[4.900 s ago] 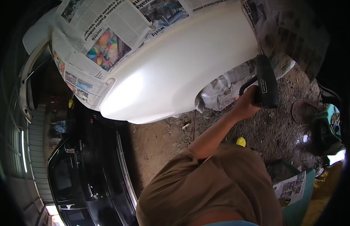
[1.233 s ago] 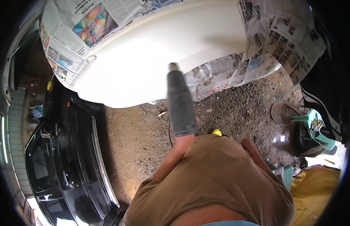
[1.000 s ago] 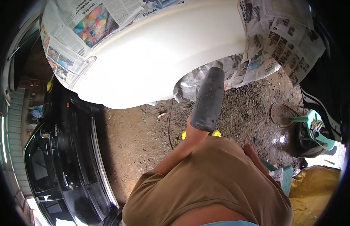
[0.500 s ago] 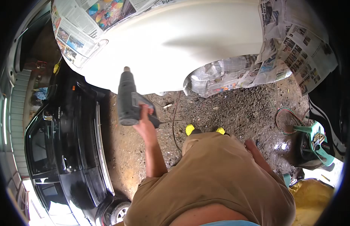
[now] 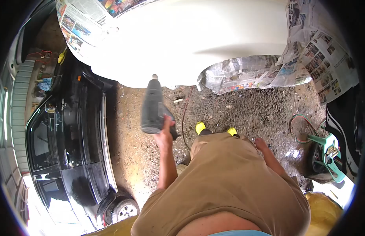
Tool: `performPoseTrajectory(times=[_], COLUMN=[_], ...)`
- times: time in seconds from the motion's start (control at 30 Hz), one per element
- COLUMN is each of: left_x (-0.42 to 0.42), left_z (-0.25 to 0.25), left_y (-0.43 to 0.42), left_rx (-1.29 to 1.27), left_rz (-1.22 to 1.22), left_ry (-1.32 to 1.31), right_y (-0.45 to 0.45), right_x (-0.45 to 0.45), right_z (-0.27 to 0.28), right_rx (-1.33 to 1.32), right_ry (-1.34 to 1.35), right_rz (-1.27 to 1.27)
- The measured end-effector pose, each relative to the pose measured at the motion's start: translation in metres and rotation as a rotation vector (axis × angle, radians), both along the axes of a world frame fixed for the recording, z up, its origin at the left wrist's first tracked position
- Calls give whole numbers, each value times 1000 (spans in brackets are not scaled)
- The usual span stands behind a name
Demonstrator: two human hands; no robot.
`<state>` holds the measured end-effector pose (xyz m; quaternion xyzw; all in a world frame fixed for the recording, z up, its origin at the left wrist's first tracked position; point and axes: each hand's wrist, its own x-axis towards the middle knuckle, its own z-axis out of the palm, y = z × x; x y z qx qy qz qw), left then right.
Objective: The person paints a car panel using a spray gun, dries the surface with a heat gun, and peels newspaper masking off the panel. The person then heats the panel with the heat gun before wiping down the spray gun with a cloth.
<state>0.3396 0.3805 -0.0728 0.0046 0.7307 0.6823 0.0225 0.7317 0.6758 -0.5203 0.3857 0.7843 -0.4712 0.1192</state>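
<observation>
My left hand (image 5: 165,130) is wrapped round the handle of a dark heat gun (image 5: 152,108), left of my body. Its metal nozzle points away from me at the lower edge of the white car panel (image 5: 170,43); whether they touch I cannot tell. Newspaper sheets (image 5: 249,70) cover the wheel arch, and more newspaper (image 5: 86,27) borders the panel at the upper left. My right hand (image 5: 261,144) hangs low beside my right hip, away from the panel. Its fingers are too small and partly hidden to read.
At the left stands a black vehicle (image 5: 82,137). A green stool (image 5: 331,155) with items on it is at the right, near a coiled hose (image 5: 302,128). A thin cable (image 5: 184,122) crosses the gravel floor (image 5: 229,110). Yellow-tipped shoes (image 5: 200,127) show below me.
My left hand has carried the heat gun from the wheel arch on the right over to the left, then slightly back right. The panel sits higher in view. My right hand, hidden at first, now shows.
</observation>
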Motion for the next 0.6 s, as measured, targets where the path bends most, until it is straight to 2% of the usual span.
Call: performPoseTrajectory(times=[0.1,0.13,0.17,0.2,0.27,0.37,0.47,0.57,0.6], left_x=[31,35,40,48,61,63,62,54,51], left_z=[-13,-35,-58,-51,-19,7,13,26,27], left_y=[22,20,18,26,47,70,95,129,139], left_rx=[-6,-129,-182,-280,-476,-318,-212,-221,-216], left_rz=[-253,-338,-422,-510,-693,-880,-899,-922,-924], left_ry=[-96,-103,-130,-81,25,-147,158,386,443], right_y=[0,-1,0,0,7,-5,-14,-17,-18], right_x=[14,15,16,18,26,32,27,8,7], right_z=[-1,1,3,3,-5,-9,-24,36,37], right_rx=[120,113,193,278,623,444,81,13,78], right_ry=[138,89,111,135,319,130,-192,-205,-173], right_rz=[182,163,254,340,728,525,-81,-191,-186])
